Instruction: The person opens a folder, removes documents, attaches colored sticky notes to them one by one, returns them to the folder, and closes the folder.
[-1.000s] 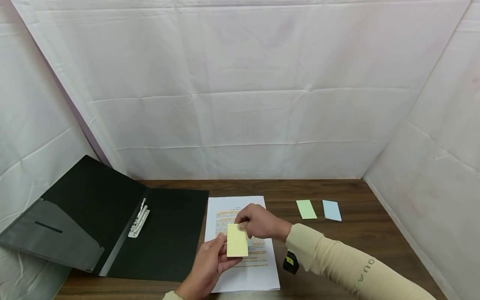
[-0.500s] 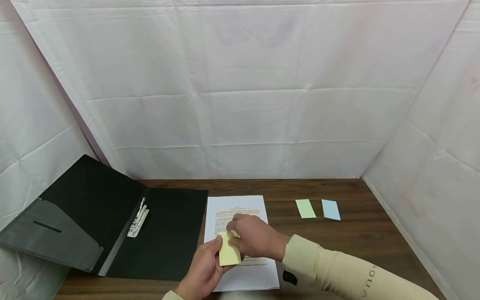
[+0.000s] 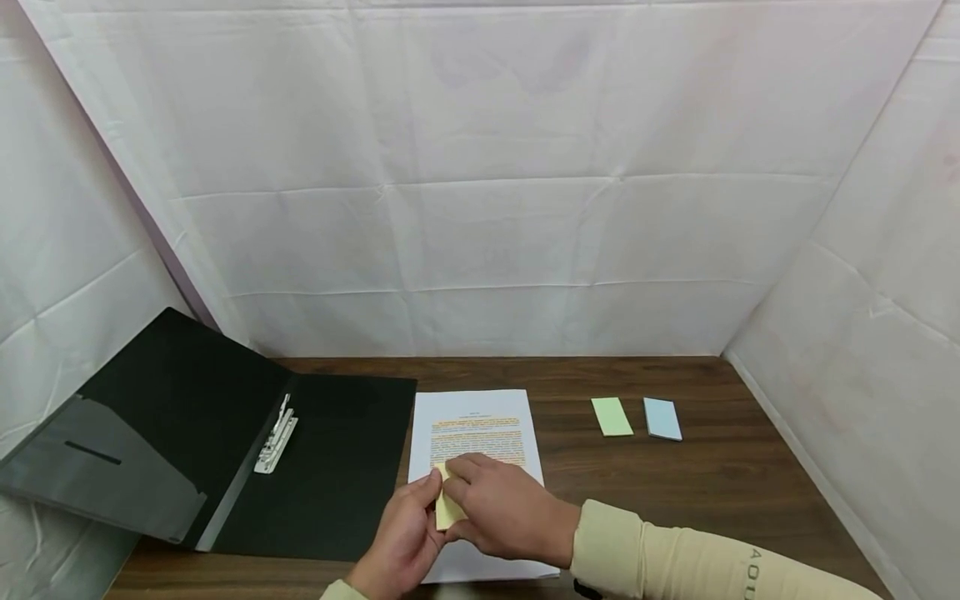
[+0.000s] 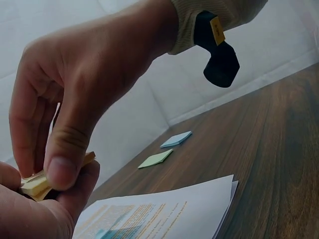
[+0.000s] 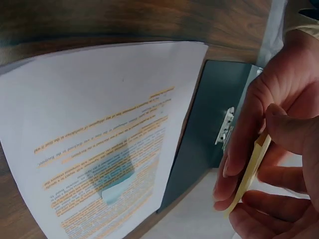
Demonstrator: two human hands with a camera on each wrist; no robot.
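A wooden desk point(image 3: 675, 475), walled on three sides by white sheeting point(image 3: 480, 167), carries the scene. A black folder point(image 3: 225, 450) lies open at the left, its far cover propped against the sheeting and its metal fastener point(image 3: 276, 446) exposed at the spine. Just beside it rests a stack of printed pages point(image 3: 476, 425) with orange-highlighted lines; the right wrist view shows a small blue tab stuck among that text. Above the near half of the stack, both hands meet over a yellow sticky-note pad point(image 3: 446, 504). The left hand point(image 3: 401, 542) grips the pad from below, thumb on its upper corner, apparently to steady it. The right hand point(image 3: 502, 508), in a cream sleeve point(image 3: 675, 558), pinches the pad's edge between thumb and curled fingers, seemingly working at the top sheet. The pad is held clear of the pages. Well apart to the right, a green pad point(image 3: 612, 417) and a blue pad point(image 3: 663, 419) lie side by side on the desk, within reach.
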